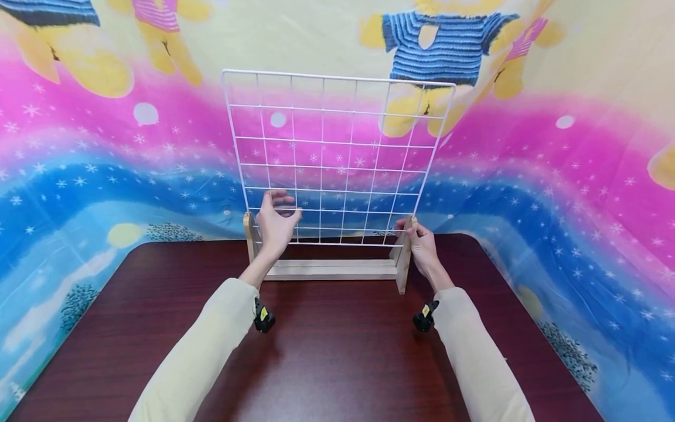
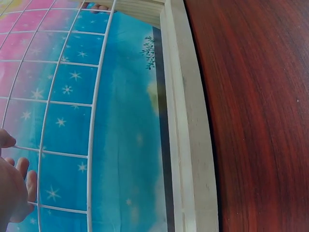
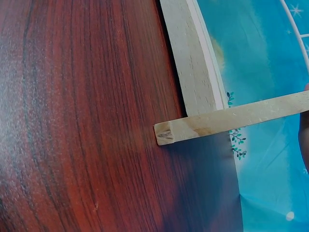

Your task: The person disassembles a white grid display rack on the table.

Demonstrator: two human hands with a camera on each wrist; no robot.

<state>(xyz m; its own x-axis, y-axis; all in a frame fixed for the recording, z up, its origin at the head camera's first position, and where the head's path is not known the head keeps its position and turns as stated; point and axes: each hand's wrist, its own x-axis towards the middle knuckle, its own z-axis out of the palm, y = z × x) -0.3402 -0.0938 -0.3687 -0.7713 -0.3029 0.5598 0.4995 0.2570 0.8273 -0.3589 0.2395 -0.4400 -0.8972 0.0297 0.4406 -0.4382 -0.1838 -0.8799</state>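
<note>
The printed backdrop cloth (image 1: 527, 135) hangs behind and beside the dark wood-grain worktop (image 1: 337, 351). The white wire grid panel (image 1: 348, 169) stands raised near the worktop's far edge, its lower portion between the left upright (image 1: 250, 234) and right upright (image 1: 403, 258) of a pale wooden stand. The stand's crossbar (image 1: 332, 271) runs below the panel's bottom wire, with a gap between. The right hand (image 1: 423, 246) pinches the right upright near its top. The left hand (image 1: 276, 225) is released, fingers loosely bent at the panel's lower left wires; whether it touches a wire cannot be told. Caution: the seating of the panel's side wires in the uprights is not visible. If either side is unseated, the tall panel could tip or drop towards the crossbar. Uneven pulling on the right upright could splay the stand and free that edge. A wire snagging the left fingers could shift the panel sideways.
</note>
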